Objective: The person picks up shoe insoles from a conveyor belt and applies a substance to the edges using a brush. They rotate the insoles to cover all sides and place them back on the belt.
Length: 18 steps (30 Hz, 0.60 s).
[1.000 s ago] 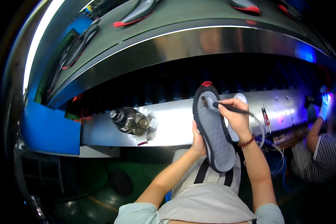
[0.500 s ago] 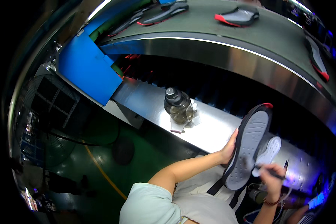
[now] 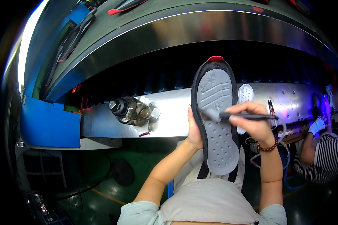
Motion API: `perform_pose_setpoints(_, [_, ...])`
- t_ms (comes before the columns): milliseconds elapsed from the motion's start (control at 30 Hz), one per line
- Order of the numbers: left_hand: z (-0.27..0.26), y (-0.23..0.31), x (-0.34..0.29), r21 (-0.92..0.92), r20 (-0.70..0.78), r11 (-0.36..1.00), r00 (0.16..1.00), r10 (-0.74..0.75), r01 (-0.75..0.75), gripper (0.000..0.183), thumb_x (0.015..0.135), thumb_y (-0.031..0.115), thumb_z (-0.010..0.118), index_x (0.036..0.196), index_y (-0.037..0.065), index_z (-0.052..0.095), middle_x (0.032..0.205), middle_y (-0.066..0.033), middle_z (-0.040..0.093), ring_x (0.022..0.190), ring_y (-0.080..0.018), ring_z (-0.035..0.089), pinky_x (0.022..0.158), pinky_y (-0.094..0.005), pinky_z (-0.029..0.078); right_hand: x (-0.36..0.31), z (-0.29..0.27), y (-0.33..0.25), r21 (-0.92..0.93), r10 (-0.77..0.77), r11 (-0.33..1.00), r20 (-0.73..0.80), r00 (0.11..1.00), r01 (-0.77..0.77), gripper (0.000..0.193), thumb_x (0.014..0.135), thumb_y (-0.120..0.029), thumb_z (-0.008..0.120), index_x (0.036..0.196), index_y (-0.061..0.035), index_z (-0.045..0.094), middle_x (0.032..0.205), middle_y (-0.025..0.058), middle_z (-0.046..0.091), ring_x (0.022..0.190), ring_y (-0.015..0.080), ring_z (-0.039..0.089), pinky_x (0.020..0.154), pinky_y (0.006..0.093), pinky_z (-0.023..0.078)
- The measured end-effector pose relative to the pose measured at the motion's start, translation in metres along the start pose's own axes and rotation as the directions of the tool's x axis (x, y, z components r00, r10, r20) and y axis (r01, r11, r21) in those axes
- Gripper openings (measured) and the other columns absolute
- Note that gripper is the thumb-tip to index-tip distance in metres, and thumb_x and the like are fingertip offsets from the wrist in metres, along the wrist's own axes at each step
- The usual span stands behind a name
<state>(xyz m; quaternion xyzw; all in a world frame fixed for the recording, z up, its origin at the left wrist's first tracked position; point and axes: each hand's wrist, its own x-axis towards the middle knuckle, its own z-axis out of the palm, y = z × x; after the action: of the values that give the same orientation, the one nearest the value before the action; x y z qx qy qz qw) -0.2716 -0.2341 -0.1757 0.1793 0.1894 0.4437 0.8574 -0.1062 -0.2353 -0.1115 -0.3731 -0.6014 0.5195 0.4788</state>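
Observation:
A large shoe sole [image 3: 222, 144] stands upright in front of me, with a grey dimpled inner face, a black rim and a red tip at the top. My left hand [image 3: 195, 132] grips its left edge, the fingers partly hidden behind it. In my right hand [image 3: 260, 129] is a brush [image 3: 249, 116] with a dark handle, held nearly level. The brush's pale bristles are at the sole's grey face, a little above its middle. Behind the sole's right side, a smaller white sole-shaped piece [image 3: 245, 93] rests on the metal bench [image 3: 172, 123].
A dark clear bottle [image 3: 133, 111] lies left on the bench beside a small white block [image 3: 155, 113]. Tweezers [image 3: 271, 108] are at right. Beyond runs a green conveyor [image 3: 176, 5] carrying soles. A blue housing [image 3: 50, 125] stands left. A gloved co-worker's hand [image 3: 316, 126] shows far right.
The whole view has swung round, so bench and bottle sit differently. The held sole now faces me more squarely. The brush has moved from the lower right edge to above the middle.

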Motion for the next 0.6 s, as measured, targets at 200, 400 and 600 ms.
perform_pose_setpoints(200, [-0.005, 0.002, 0.008, 0.148, -0.128, 0.961, 0.959, 0.254, -0.235, 0.086, 0.073, 0.070, 0.003, 0.127, 0.008, 0.027, 0.117, -0.0162, 0.042, 0.102, -0.0300, 0.047, 0.086, -0.0407, 0.040, -0.013, -0.008, -0.010, 0.236, 0.167, 0.956, 0.056, 0.984, -0.176, 0.014, 0.069, 0.001, 0.062, 0.083, 0.0024, 0.059, 0.087, 0.0126, 0.061, 0.078, 0.0145, 0.059, 0.071, 0.0251, 0.047])
perform_pose_setpoints(400, [0.003, 0.016, 0.015, 0.076, -0.003, 0.917, 0.919, 0.393, -0.392, 0.092, 0.069, 0.075, 0.011, 0.123, 0.002, 0.029, 0.107, -0.0222, 0.046, 0.092, -0.0312, 0.050, 0.079, -0.0405, 0.042, -0.015, -0.009, 0.001, 0.102, -0.117, 0.991, 0.283, 0.952, 0.091, 0.019, 0.064, 0.002, 0.064, 0.082, 0.0008, 0.060, 0.085, 0.0124, 0.062, 0.080, 0.0193, 0.059, 0.074, 0.0279, 0.046])
perform_pose_setpoints(600, [0.007, 0.033, 0.023, -0.016, 0.185, 0.873, 0.857, 0.481, -0.487, 0.090, 0.069, 0.075, 0.018, 0.125, 0.004, 0.028, 0.110, -0.0251, 0.043, 0.095, -0.0356, 0.048, 0.081, -0.0426, 0.041, -0.022, -0.007, 0.002, -0.083, -0.125, 0.986, 0.228, 0.966, 0.147, 0.015, 0.063, 0.002, 0.064, 0.077, -0.0010, 0.061, 0.085, 0.0109, 0.063, 0.077, 0.0160, 0.057, 0.071, 0.0261, 0.043])
